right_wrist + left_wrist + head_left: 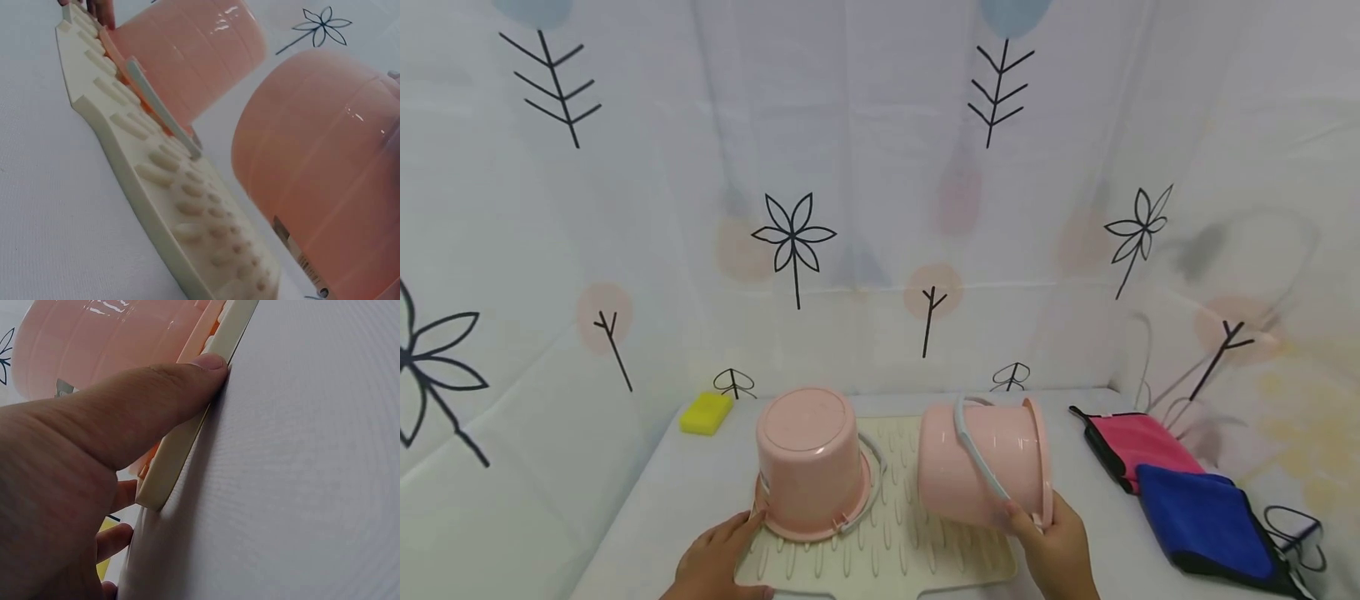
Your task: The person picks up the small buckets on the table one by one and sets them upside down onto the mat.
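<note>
Buckets, 2, both pink; 1st bucket [808, 475] upside down on ridged tray [891, 550], L half, rim down, its grey handle [881, 475] round R side; 2nd bucket [1018, 450] in R hand [1056, 550], tipped on its side over R half of tray, mouth to R; R hand clamped on its rim, thumb on outer wall; whether 2nd bucket touches tray, can't tell; L hand [718, 554] at tray's front L corner, thumb laid straight along front edge, a fingertip at L edge, thumb & fingers apart, near 1st bucket's rim; progress, est.: abt half done; 1st bucket looks placed; 2nd not yet set down, prob. needs turning mouth-down beside 1st; yellow sponge [706, 413] back L on table [647, 517], pink cloth [1142, 446] & blue cloth [1210, 521] at R, all apart from tray; apparently not in use
</note>
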Demonstrator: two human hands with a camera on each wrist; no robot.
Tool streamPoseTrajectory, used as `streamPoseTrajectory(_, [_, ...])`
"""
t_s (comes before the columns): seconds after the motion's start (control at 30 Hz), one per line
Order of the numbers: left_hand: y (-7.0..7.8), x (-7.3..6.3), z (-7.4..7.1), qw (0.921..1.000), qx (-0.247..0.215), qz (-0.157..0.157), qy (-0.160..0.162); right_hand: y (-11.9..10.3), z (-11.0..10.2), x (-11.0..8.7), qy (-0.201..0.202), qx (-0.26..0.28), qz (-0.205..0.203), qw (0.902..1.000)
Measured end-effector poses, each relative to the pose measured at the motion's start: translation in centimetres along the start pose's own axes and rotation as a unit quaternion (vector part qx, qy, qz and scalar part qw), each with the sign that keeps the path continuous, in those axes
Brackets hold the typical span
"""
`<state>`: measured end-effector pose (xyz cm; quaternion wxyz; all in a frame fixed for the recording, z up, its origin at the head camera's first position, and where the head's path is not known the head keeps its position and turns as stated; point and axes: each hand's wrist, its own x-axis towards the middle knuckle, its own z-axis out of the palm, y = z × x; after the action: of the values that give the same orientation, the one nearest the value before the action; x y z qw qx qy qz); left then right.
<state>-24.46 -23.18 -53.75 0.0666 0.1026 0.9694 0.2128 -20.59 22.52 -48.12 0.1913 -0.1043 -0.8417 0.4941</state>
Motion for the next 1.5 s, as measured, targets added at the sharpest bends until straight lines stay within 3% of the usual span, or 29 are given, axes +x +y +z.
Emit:
streamPoseTrajectory(0.3, [0.0,0.0,0.1,0.9999,0.005,0.012,0.008,0.1,0.0,-0.1,0.023,0.006,-0.025,0.9994])
streamPoseTrajectory(1.03, [-0.5,0.1,0.3,0.9999,0.001,0.013,0.01,0.5,0.0,-0.2,0.04,0.026,-0.006,0.9988])
streamPoseTrajectory(1.2, [0.0,0.0,-0.3,0.9995,-0.021,-0.01,0.021,0.5,0.0,-0.1,0.034,0.035,-0.006,0.9988])
streamPoseTrajectory(1.37, [1.3,-0.1,-1.6,0.9957,-0.078,-0.029,0.041,0.3,0.0,-0.2,0.013,0.046,0.013,0.9988])
streamPoseTrajectory(1.5, [2.9,-0.5,-2.9,0.9878,-0.124,-0.041,0.085,0.3,-0.1,-0.4,0.01,0.057,0.012,0.9982])
